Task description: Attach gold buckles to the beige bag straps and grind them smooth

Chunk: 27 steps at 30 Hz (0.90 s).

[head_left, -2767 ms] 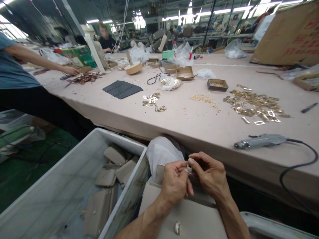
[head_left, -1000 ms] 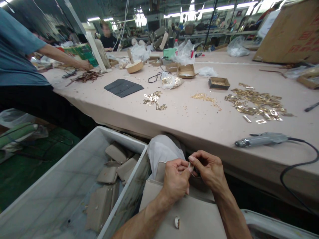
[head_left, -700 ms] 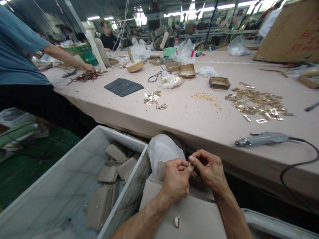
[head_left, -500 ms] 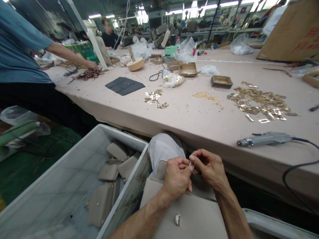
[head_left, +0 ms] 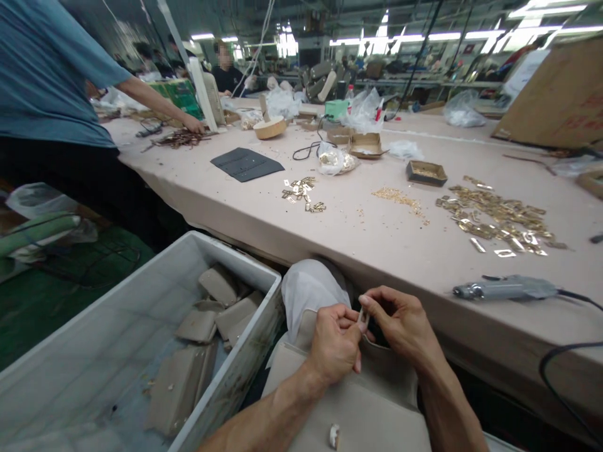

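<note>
My left hand (head_left: 333,344) and my right hand (head_left: 401,320) meet just below the table's front edge, fingers pinched together on a small pale metal piece (head_left: 363,318). Both hands work over a beige leather bag piece (head_left: 377,408) lying across my lap. A small whitish scrap (head_left: 334,434) lies on that beige surface close to me. White cloth (head_left: 308,290) bulges up behind my left hand.
A white bin (head_left: 235,370) holding several beige leather pieces stands at my left. On the pink table (head_left: 367,238) lie a grey electric screwdriver (head_left: 506,289) with black cord, gold metal plates (head_left: 499,216), gold screws (head_left: 400,199), a black pad (head_left: 247,164). A person in a blue shirt (head_left: 47,75) works at the left.
The view has shifted a little, so the table sits lower and further right. My hands stay pinched together on the small piece, fingers slightly adjusted. The person at left keeps reaching over the table.
</note>
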### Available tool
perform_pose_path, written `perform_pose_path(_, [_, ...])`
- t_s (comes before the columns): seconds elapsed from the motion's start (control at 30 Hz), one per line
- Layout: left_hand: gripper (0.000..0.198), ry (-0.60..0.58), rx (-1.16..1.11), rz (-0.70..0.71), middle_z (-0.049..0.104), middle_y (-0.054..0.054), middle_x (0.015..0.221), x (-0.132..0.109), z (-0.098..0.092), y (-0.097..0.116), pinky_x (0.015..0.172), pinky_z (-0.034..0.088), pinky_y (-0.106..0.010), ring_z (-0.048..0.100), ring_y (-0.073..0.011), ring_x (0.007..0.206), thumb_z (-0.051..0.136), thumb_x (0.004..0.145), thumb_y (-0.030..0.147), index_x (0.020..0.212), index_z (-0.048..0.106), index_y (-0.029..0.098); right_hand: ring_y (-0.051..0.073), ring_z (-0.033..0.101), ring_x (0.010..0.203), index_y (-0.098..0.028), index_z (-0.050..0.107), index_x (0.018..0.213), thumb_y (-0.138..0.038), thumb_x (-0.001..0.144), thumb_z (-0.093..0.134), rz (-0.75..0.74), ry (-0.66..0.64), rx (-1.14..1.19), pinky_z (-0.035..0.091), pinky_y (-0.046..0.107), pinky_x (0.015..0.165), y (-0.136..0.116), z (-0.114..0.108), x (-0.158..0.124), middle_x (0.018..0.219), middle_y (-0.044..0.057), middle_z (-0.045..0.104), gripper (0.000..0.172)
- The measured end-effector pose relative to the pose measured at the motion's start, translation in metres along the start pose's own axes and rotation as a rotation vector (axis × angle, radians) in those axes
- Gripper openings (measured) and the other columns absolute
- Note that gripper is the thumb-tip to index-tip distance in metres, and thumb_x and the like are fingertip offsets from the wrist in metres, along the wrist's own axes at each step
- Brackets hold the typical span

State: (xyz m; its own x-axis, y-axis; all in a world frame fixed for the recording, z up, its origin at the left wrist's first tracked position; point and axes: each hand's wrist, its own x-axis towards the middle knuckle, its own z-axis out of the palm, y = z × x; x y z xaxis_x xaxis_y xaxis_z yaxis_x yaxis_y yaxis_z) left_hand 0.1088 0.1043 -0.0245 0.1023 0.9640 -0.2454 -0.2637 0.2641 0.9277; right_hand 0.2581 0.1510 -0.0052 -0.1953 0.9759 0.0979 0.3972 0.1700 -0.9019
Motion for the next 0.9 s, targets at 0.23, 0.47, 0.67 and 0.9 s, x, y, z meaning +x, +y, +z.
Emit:
perform_pose_path(0.23, [0.03, 0.007, -0.042, 0.0, 0.078, -0.013, 0.078, 0.001, -0.001, -0.006, 0.024, 0.024, -0.016, 0.046, -0.0068, 0.026, 0.071, 0.084, 0.042, 0.086, 0.057, 0.015, 0.019, 0.066, 0.08, -0.019, 0.07, 0.111, -0.039, 0.097, 0.067, -0.47, 0.049, -0.346, 0.054, 0.03, 0.071, -0.069, -0.005, 0.101, 0.096, 0.006, 0.07, 0.024])
perform_pose_path(0.47, [0.042, 0.016, -0.052, 0.013, 0.079, -0.012, 0.079, 0.002, -0.005, -0.011, 0.022, 0.027, -0.018, 0.046, -0.0078, 0.025, 0.074, 0.084, 0.052, 0.089, 0.055, 0.016, 0.032, 0.057, 0.124, -0.024, 0.049, 0.153, -0.047, 0.101, 0.06, -0.328, -0.294, -0.909, 0.047, 0.043, 0.106, -0.073, 0.074, 0.231, 0.14, 0.018, 0.056, 0.058])
perform_pose_path(0.67, [0.047, 0.047, -0.065, 0.011, 0.079, -0.012, 0.081, 0.003, -0.016, -0.013, 0.022, 0.027, -0.019, 0.047, -0.0084, 0.026, 0.074, 0.083, 0.058, 0.091, 0.053, 0.016, 0.037, 0.054, 0.126, -0.02, 0.072, 0.127, -0.039, 0.102, 0.056, -0.23, -0.235, -1.008, 0.045, 0.046, 0.105, -0.067, 0.101, 0.279, 0.135, 0.02, 0.06, 0.036])
perform_pose_path(0.9, [0.049, 0.037, -0.086, 0.007, 0.079, -0.012, 0.081, 0.007, -0.019, -0.016, 0.022, 0.026, -0.019, 0.047, -0.0088, 0.026, 0.074, 0.083, 0.059, 0.093, 0.052, 0.017, 0.028, 0.066, 0.109, -0.015, 0.073, 0.119, -0.029, 0.097, 0.064, -0.203, -0.223, -1.065, 0.05, 0.04, 0.098, -0.072, 0.111, 0.295, 0.116, 0.014, 0.072, 0.027])
